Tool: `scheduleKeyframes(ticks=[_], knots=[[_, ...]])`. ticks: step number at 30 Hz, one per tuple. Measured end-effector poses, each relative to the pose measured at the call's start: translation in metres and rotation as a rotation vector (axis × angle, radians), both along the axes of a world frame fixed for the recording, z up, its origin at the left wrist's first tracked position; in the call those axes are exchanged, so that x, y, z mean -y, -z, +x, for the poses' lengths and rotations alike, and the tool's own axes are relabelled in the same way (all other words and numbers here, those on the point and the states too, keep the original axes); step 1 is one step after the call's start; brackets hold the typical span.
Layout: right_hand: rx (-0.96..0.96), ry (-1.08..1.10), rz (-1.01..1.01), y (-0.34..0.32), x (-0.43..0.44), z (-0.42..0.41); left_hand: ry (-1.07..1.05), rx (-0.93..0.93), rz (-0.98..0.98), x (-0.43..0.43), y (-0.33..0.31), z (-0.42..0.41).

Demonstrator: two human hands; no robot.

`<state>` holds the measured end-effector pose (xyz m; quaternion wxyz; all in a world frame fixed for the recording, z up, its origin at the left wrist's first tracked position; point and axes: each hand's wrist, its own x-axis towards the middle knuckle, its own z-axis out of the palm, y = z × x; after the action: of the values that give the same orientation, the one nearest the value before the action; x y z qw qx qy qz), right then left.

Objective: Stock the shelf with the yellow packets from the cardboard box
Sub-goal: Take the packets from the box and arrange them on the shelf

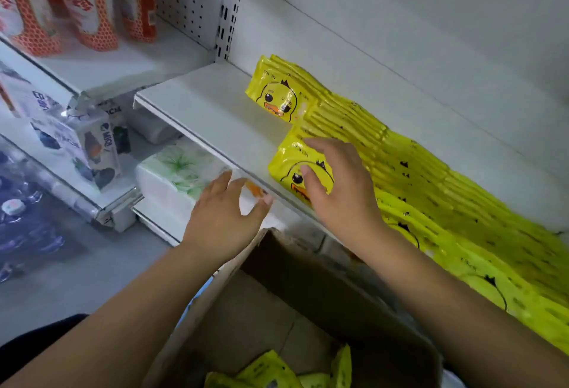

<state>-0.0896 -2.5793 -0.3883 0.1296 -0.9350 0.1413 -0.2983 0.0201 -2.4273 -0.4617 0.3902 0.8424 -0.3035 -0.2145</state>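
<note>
Yellow duck-print packets stand in rows on the white shelf (215, 110). The back row's front packet (275, 99) faces me. My right hand (335, 181) rests with spread fingers on the front packet (286, 169) of the nearer row, thumb on its face. My left hand (224, 215) hovers at the shelf's front edge, fingers loosely curved, holding nothing. Below me the cardboard box (246, 310) stands open, with several yellow packets (271, 372) lying at its bottom.
The left part of the shelf is bare. Red-patterned packs (83, 2) stand on the upper left shelf. White cartons (98, 147) and a tissue pack with green print (175, 169) sit on lower shelves. Grey floor lies at the lower left.
</note>
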Motion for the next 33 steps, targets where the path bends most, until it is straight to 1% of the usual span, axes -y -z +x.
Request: scheduleKeyframes(ticks=[2,6,9,11,13,15,17,19,21,22,24,26,28,31,33], knots=[[0.006,0.009,0.050,0.022,-0.019,-0.030,0.037,-0.034,0.066,-0.009,0.007,-0.011],[-0.135,0.085,0.224,0.085,-0.050,-0.098,0.192,-0.123,0.320,-0.037,0.035,-0.036],[-0.231,0.110,0.328,0.136,-0.067,-0.145,0.262,-0.106,0.468,-0.059,0.055,-0.049],[-0.370,0.167,0.486,0.174,-0.074,-0.171,0.258,-0.066,0.458,-0.070,0.063,-0.061],[-0.541,0.283,0.659,0.215,-0.077,-0.191,0.228,0.002,0.414,-0.076,0.067,-0.071],[-0.662,0.377,0.819,0.255,-0.080,-0.203,0.212,0.054,0.394,-0.077,0.072,-0.076],[-0.742,0.410,0.958,0.284,-0.081,-0.207,0.194,0.087,0.389,-0.076,0.076,-0.077],[-0.890,0.404,1.020,0.299,-0.080,-0.207,0.200,0.116,0.400,-0.071,0.079,-0.075],[-1.064,0.384,1.035,0.313,-0.084,-0.207,0.215,0.126,0.401,-0.068,0.080,-0.073],[-1.139,0.383,1.010,0.321,-0.089,-0.206,0.218,0.126,0.401,-0.066,0.080,-0.072],[-1.227,0.391,0.874,0.338,-0.104,-0.203,0.221,0.123,0.402,-0.064,0.081,-0.071],[-1.216,0.394,0.732,0.347,-0.121,-0.196,0.221,0.117,0.388,-0.063,0.081,-0.071],[-1.145,0.354,0.661,0.352,-0.131,-0.190,0.223,0.123,0.370,-0.063,0.082,-0.070],[-1.073,0.258,0.621,0.351,-0.130,-0.183,0.208,0.110,0.370,-0.064,0.085,-0.066],[-1.054,0.242,0.608,0.349,-0.130,-0.179,0.199,0.125,0.376,-0.063,0.087,-0.066]])
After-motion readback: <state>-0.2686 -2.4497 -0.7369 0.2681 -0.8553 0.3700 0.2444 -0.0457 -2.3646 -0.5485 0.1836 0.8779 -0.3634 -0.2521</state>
